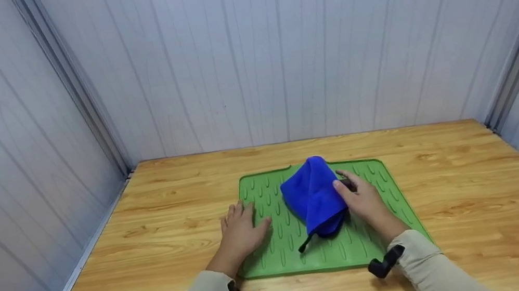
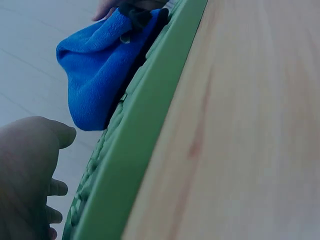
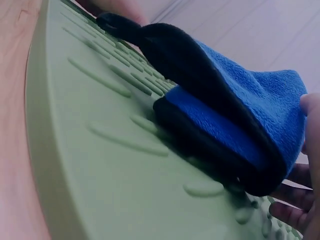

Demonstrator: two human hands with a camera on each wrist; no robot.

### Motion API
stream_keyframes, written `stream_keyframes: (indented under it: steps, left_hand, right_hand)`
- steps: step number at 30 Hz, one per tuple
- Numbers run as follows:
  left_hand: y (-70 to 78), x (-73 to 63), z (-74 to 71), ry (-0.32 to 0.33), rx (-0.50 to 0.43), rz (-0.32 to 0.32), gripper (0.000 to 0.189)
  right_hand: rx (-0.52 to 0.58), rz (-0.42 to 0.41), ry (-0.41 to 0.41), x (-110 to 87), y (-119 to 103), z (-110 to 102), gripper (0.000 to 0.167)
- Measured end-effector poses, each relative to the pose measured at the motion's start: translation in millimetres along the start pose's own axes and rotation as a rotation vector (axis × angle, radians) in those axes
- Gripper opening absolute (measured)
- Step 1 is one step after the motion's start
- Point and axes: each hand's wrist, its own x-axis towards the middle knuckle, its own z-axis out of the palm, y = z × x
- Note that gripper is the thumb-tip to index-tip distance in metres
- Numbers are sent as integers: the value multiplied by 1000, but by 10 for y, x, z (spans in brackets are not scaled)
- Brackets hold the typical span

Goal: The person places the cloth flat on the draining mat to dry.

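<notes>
A blue cloth [image 1: 314,194] with a black hem and a short black loop lies folded and bunched on the green ridged mat [image 1: 284,262]. At its right side, my right hand [image 1: 366,201] pinches the cloth's edge, thumb on the near face and fingers partly hidden behind. The right wrist view also shows the thumb against the cloth [image 3: 265,105], with fingers lower down by the black hem. My left hand [image 1: 242,232] rests over the mat's left edge, fingers spread, apart from the cloth. In the left wrist view, the cloth [image 2: 95,70] stands beyond the left thumb.
The mat lies on a wood-grain table [image 1: 160,246]. Pale panel walls [image 1: 254,51] enclose the table at the back and both sides. Black wrist mounts [image 1: 387,261] sit at both cuffs, close above the tabletop.
</notes>
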Motion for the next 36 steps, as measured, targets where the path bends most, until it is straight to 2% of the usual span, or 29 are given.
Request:
stream_keyframes:
  steps: [7, 13, 21, 27, 30, 36]
  left_hand:
    - [155, 35, 106, 16, -87, 58, 59]
    - [310, 49, 186, 60, -101, 82, 55]
    - [465, 102, 330, 46, -197, 106, 50]
    - [536, 121, 409, 88, -240, 125, 44]
    - [568, 121, 448, 115, -244, 112, 40]
    - [641, 124, 517, 149, -240, 47, 36]
  right_hand:
    - [-58, 5, 0, -85, 75, -108, 48]
    - [-138, -8, 2, -179, 72, -166, 44]
    - [-157, -7, 4, -228, 73, -175, 39]
    - [-185, -9, -10, -227, 79, -162, 39]
    - [-153, -9, -22, -229, 85, -147, 39]
    - [-33, -7, -24, -230, 101, -115, 34]
